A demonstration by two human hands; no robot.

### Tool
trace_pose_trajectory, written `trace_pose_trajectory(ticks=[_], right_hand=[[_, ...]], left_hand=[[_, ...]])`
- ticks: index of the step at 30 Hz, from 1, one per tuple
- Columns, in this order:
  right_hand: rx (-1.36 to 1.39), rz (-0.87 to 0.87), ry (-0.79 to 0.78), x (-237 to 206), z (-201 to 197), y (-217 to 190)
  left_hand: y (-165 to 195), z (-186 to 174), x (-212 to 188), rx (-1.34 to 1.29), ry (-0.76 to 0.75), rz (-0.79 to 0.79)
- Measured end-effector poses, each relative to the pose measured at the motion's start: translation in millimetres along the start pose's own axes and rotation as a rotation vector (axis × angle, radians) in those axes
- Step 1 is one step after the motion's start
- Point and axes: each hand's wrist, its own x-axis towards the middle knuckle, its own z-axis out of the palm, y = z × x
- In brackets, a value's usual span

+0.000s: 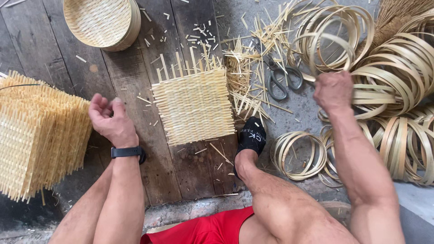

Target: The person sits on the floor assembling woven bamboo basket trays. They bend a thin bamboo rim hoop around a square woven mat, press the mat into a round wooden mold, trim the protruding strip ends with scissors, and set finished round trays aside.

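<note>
- Red shorts (pixel 203 230) and a bent bare leg fill the foreground, one black-socked foot (pixel 251 135) planted on the wooden boards (pixel 135 90).
- Left hand (pixel 110 119), one black wristband below it, hovers loosely curled and empty beside a stack of woven mats (pixel 38 135).
- One woven bamboo mat (pixel 194 106) lies flat between the hands.
- Right hand (pixel 333 90) closes on a bamboo ring (pixel 327 47) from the heap, one pair of scissors (pixel 282 77) just beside.
- One round woven basket (pixel 103 21) sits farthest.

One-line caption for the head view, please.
Right hand grasps a bamboo hoop; left hand hovers beside a woven bamboo mat.
</note>
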Motion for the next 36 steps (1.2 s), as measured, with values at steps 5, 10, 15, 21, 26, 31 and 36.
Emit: trace_pose_trajectory(ticks=[5,10,15,21,26,31,36], right_hand=[[-0.015,-0.239,0.334,-16,-106,-2],[0.736,-0.643,0.014,-39,-238,-84],[0.74,-0.847,0.3,-52,-310,-151],[0.532,-0.979,0.509,-58,-316,-193],[0.754,-0.826,0.196,-57,-311,-211],[0.937,-1.008,0.32,-55,-303,-213],[0.513,-1.263,0.217,-64,-265,-226]], left_hand=[[108,40,-22,0.099,-0.219,0.551],[213,82,-76,0.112,-0.512,1.134],[249,63,-94,-0.452,-0.781,0.329],[229,24,-86,-0.687,-0.886,-0.384],[207,14,-77,-0.73,-0.766,-0.344],[187,12,-48,-0.453,-0.397,-0.421],[160,4,-21,-0.951,-0.543,-1.015]])
